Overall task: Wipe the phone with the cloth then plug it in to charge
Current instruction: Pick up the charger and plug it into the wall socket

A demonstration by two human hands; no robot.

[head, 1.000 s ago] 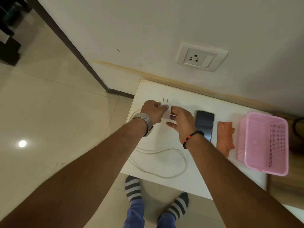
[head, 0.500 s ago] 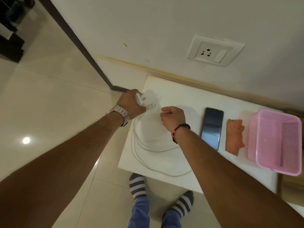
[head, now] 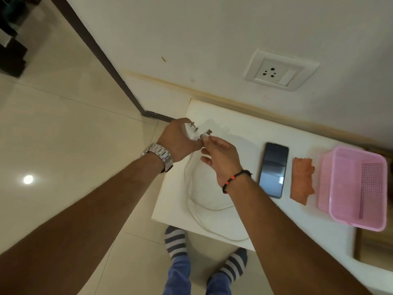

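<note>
Over the table's [head: 244, 133] left end, left hand [head: 178, 141] grips the charger [head: 190, 133], right hand [head: 221, 156] pinches the cable plug [head: 206, 133].

Bare table [head: 238, 133] strip along the wall stays open from the hands across to the wall socket [head: 280, 70], nothing standing before it. Right half is lined up tight: phone [head: 273, 170], orange cloth [head: 302, 180], pink basket [head: 357, 186], only narrow gaps between, the basket's walls the one tall obstacle. White cable [head: 192, 188] loops over the near-left tabletop, a snag under both forearms.
</note>
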